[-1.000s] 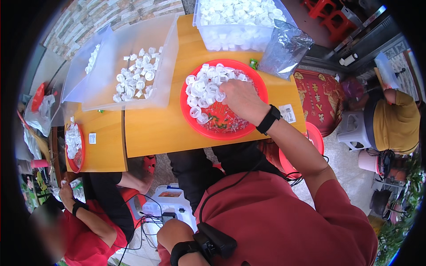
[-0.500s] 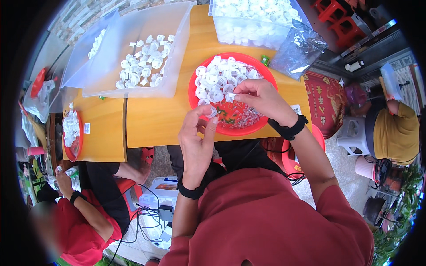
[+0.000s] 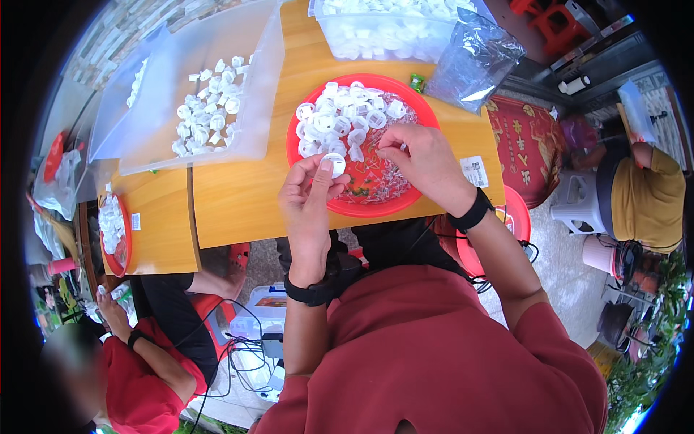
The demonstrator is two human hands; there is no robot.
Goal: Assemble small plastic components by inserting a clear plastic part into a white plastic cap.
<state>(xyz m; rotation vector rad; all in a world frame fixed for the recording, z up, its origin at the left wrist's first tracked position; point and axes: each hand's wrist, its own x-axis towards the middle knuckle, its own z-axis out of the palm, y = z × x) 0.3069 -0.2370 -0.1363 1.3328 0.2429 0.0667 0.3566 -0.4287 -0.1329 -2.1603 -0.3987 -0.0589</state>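
Observation:
My left hand (image 3: 307,194) pinches a round white plastic piece (image 3: 335,164) between thumb and fingers, its flat face turned up, over the near left of a round red tray (image 3: 426,116). Above the tray's right side, my right hand (image 3: 425,165) has its fingers drawn together and pointing down to the left. What they hold, if anything, is too small to make out. White plastic pieces (image 3: 325,121) heap up in the tray's far left part. Small clear plastic pieces (image 3: 387,186) lie along its right and near side, with the red patterned bottom showing between.
A translucent bin (image 3: 253,137) with scattered white pieces stands left, and a fuller bin (image 3: 383,36) at the back. Beside the tray are a green wrapper (image 3: 417,82) and a grey plastic bag (image 3: 473,61). A co-worker in red (image 3: 144,376) sits left, near another red tray (image 3: 124,253).
My right hand has left the white piece it pinched and moved right, over the clear pieces. My left hand now shows a white disc face up. The whole view has shifted slightly.

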